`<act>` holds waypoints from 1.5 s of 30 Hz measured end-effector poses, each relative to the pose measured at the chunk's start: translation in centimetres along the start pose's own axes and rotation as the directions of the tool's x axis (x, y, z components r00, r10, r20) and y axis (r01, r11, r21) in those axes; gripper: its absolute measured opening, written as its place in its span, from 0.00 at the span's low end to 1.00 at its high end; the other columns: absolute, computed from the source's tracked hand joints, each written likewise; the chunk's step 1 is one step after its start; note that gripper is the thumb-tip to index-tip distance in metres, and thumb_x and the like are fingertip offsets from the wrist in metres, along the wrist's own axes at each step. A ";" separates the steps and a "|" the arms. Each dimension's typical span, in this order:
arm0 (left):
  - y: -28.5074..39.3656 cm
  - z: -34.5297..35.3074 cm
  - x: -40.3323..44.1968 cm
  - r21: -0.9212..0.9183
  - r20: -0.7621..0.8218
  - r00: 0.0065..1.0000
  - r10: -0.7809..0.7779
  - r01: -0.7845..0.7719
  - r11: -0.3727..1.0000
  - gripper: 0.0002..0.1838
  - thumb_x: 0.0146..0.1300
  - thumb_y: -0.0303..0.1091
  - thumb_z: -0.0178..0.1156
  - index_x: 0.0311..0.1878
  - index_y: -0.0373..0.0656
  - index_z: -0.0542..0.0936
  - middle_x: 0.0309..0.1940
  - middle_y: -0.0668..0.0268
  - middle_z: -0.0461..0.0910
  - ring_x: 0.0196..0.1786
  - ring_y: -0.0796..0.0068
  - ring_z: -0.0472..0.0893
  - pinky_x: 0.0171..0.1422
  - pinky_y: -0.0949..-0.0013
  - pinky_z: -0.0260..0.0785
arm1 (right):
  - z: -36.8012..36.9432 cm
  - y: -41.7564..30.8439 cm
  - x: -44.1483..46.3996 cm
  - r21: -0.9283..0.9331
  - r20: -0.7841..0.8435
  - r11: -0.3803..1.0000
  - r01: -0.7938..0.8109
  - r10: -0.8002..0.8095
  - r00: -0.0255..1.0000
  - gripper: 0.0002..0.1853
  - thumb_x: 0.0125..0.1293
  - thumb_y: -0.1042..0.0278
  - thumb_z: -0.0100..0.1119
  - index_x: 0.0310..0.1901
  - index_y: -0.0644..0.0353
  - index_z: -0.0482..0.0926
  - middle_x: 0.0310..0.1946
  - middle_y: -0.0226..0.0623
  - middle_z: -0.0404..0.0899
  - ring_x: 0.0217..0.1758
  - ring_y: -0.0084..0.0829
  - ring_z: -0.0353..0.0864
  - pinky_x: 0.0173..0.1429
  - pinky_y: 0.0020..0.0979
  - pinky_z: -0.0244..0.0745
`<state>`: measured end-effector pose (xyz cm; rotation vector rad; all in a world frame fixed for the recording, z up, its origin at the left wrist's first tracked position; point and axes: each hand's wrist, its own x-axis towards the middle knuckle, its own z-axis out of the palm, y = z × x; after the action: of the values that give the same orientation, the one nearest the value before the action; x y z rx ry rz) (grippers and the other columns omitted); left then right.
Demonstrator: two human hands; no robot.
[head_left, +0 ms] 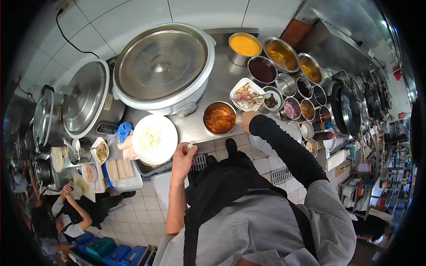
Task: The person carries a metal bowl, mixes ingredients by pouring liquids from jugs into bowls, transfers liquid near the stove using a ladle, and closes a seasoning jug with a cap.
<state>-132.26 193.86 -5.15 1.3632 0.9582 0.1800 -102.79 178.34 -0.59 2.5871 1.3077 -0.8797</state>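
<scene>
One left hand point(181, 160) pinching white piece point(190, 146), right hand point(250, 121), grip unclear, beside sauce bowl point(220, 134)

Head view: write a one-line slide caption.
Kitchen counter: right hand beside a bowl of red food, left hand near a white plate.

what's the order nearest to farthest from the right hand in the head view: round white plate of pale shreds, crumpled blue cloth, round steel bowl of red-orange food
1. Round steel bowl: just left of the right hand.
2. Round white plate: farther left.
3. Crumpled blue cloth: leftmost, beyond the plate.
</scene>
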 end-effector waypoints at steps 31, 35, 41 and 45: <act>3.3 3.0 1.0 0.011 0.071 0.991 0.117 -0.118 0.993 0.22 0.71 0.41 0.67 0.57 0.32 0.76 0.25 0.73 0.72 0.26 0.84 0.71 0.29 0.75 0.62 | 0.7 1.2 -1.2 0.140 -0.217 0.985 0.097 -0.065 0.974 0.19 0.65 0.59 0.63 0.45 0.70 0.83 0.42 0.60 0.85 0.50 0.55 0.86 0.57 0.47 0.80; 6.8 4.3 2.3 -0.014 0.094 0.976 0.195 -0.194 0.981 0.22 0.72 0.43 0.66 0.55 0.33 0.77 0.25 0.72 0.72 0.27 0.83 0.71 0.30 0.74 0.63 | -0.1 1.3 -2.8 0.268 -0.328 0.943 0.198 -0.105 0.939 0.20 0.68 0.57 0.63 0.46 0.70 0.80 0.42 0.60 0.84 0.51 0.57 0.84 0.56 0.48 0.77; 12.8 7.0 3.5 0.103 0.213 0.919 0.332 -0.359 0.928 0.21 0.71 0.45 0.67 0.49 0.33 0.79 0.28 0.69 0.78 0.30 0.80 0.74 0.34 0.71 0.67 | -2.5 0.9 -6.0 0.442 -0.376 0.846 0.299 -0.128 0.918 0.20 0.68 0.54 0.64 0.44 0.66 0.78 0.40 0.58 0.83 0.49 0.56 0.83 0.53 0.48 0.76; 15.7 9.7 3.3 0.305 0.398 0.844 0.360 -0.492 0.816 0.24 0.69 0.50 0.66 0.45 0.33 0.79 0.27 0.62 0.80 0.29 0.68 0.77 0.37 0.64 0.70 | -2.7 0.2 -7.4 0.417 -0.378 0.832 0.365 -0.206 0.902 0.19 0.68 0.53 0.64 0.45 0.64 0.76 0.39 0.56 0.84 0.46 0.56 0.84 0.51 0.49 0.76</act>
<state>-117.38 192.73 6.20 1.9160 0.3980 0.0992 -104.87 173.97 5.62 3.0655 1.8141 -0.9630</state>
